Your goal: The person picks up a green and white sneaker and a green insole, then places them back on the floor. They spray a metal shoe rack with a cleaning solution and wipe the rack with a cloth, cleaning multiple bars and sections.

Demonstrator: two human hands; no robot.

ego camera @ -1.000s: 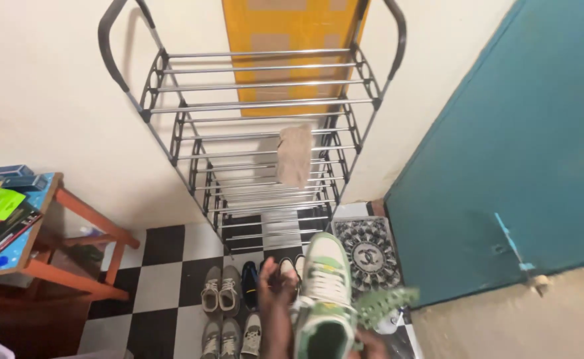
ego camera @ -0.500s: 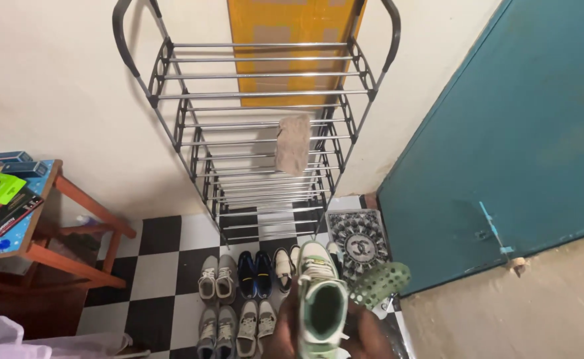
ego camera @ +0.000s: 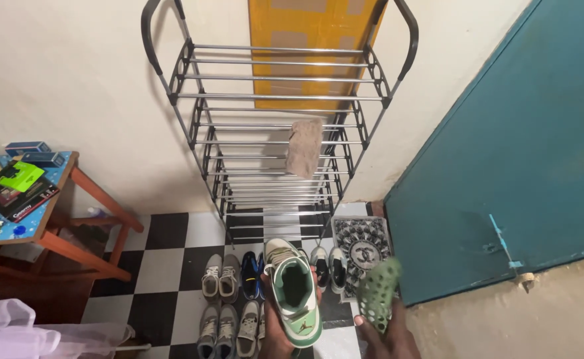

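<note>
Facing a teal door (ego camera: 518, 166) on the right and a tall metal rack (ego camera: 279, 96) against the pale wall, every rail bare except for a beige cloth (ego camera: 304, 147) draped over a middle tier. Standing on a black-and-white checkered floor (ego camera: 166, 229), with a wooden counter (ego camera: 59, 193) at the left carrying boxes and packets. Just beside the rack's foot, a patterned grey mat (ego camera: 362, 246). In front of the rack, two rows of shoes (ego camera: 229, 279) paired on the tiles, toes towards the wall.

Holding a green-and-white sneaker (ego camera: 294, 292) in the left grip (ego camera: 272, 329), closed around its heel and sole from below, opening up, toe pointing at the rack, above the floor rows and low in front of the rack. Holding a green perforated clog (ego camera: 378, 292) in the right grip (ego camera: 388, 336), closed on its lower end, the clog tilted upright over the mat's edge, near the sneaker but apart from it.

To handle well: support the sneaker under the sole, not by the collar alone, to stop the toe dropping. Hold it level and square to the rails, so both ends can bear on bars and nothing slips between them. Steer clear of the hanging cloth. Mind the clog in the other grip, pinched only at one end and likely to swing. Watch the feet among the floor pairs.
</note>
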